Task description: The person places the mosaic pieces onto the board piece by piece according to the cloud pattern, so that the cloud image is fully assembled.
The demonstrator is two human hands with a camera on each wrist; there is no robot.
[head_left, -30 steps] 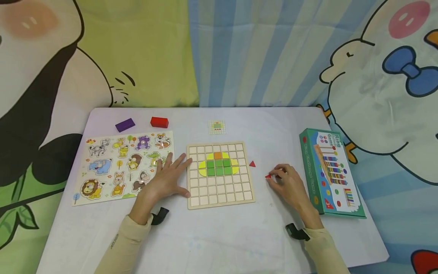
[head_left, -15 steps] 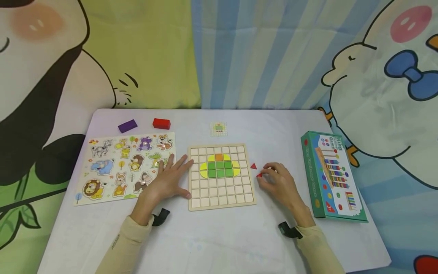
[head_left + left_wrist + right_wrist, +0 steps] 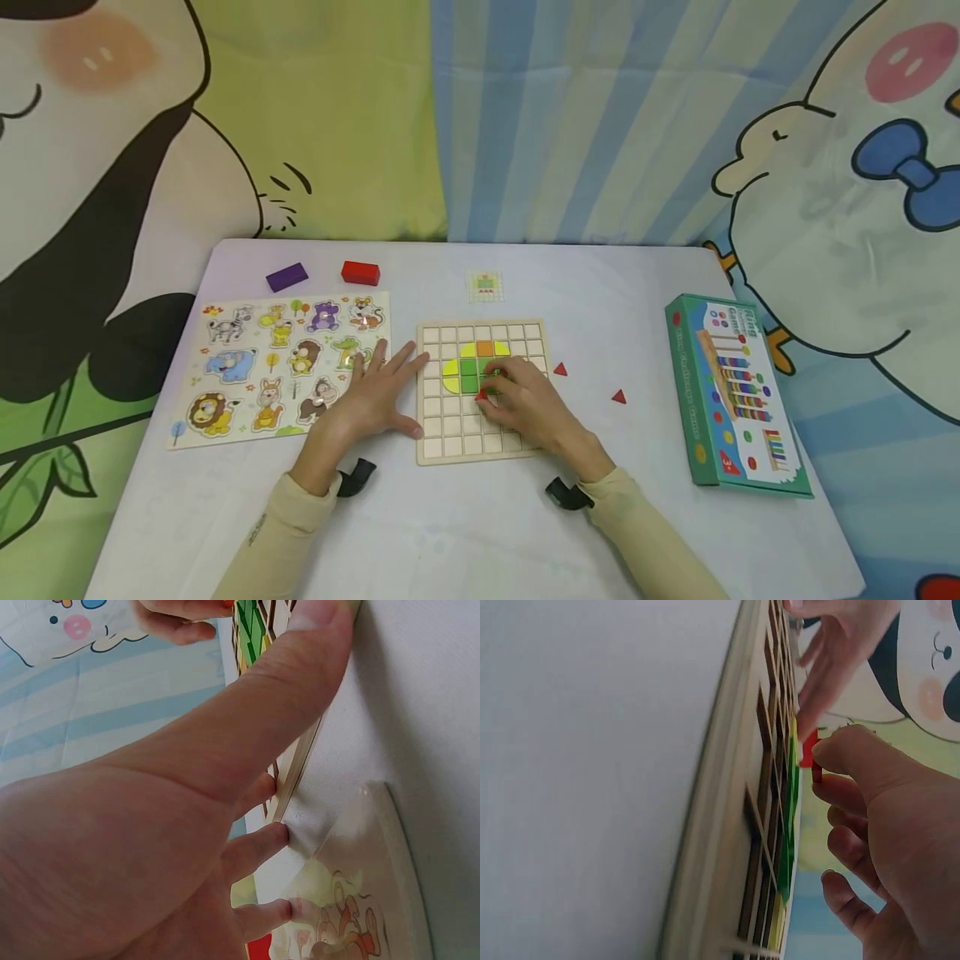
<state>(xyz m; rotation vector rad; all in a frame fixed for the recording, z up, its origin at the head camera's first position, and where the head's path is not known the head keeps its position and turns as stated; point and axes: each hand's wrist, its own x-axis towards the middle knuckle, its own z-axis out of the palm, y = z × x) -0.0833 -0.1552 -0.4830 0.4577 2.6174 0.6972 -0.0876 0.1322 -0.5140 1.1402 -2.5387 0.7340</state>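
Observation:
A wooden grid board (image 3: 450, 443) lies mid-table, with green square tiles (image 3: 468, 375), yellow rounded tiles (image 3: 451, 377) and an orange tile (image 3: 486, 348) in its upper part. Over the board, my right hand (image 3: 534, 407) pinches a small red triangle tile (image 3: 817, 771) between thumb and index finger, just below the green tiles. My left hand (image 3: 366, 404) is spread out, thumb and fingertips at the board's left edge, other fingers over the animal puzzle (image 3: 251, 425). Two more red triangles, a near one (image 3: 561, 369) and a farther one (image 3: 618, 397), lie right of the board.
A small pattern card (image 3: 486, 286) lies behind the board. At the back left are a purple block (image 3: 287, 277) and a red block (image 3: 361, 273). A green game box (image 3: 738, 396) stands at the right side of the white table (image 3: 450, 533).
My right hand has carried the red triangle leftward from beside the board to over it. The farther triangle on the table now shows. My left hand stays at the board's edge.

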